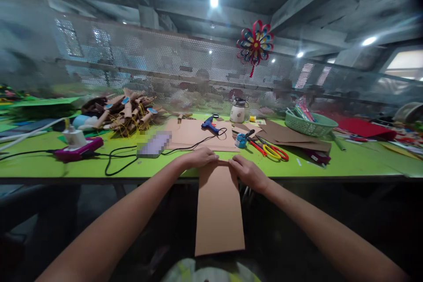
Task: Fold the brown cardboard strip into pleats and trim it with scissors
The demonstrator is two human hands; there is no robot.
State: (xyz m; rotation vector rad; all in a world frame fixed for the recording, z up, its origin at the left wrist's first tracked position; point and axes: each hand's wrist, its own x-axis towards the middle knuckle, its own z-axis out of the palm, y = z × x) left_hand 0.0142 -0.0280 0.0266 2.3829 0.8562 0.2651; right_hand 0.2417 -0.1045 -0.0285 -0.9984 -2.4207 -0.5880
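Observation:
A long brown cardboard sheet (220, 211) reaches from the green table's front edge down toward my body. My left hand (202, 157) grips its far end at the left corner, and my right hand (247, 171) grips the same end at the right, fingertips close together along a narrow folded strip. Just beyond my hands lie flat cardboard pieces (185, 134) with a blue glue gun (211, 125) on top. Right of them stand a small blue jar (241, 141) and scissors with yellow and red handles (274, 152). The undersides of my fingers are hidden.
A bundle of rolled brown paper pieces (132, 112) sits at the back left. A purple power strip (79, 149) and black cables lie in front of it. At the right are a green basket (309, 125) and dark brown sheets (287, 136). A white jar (237, 112) stands behind.

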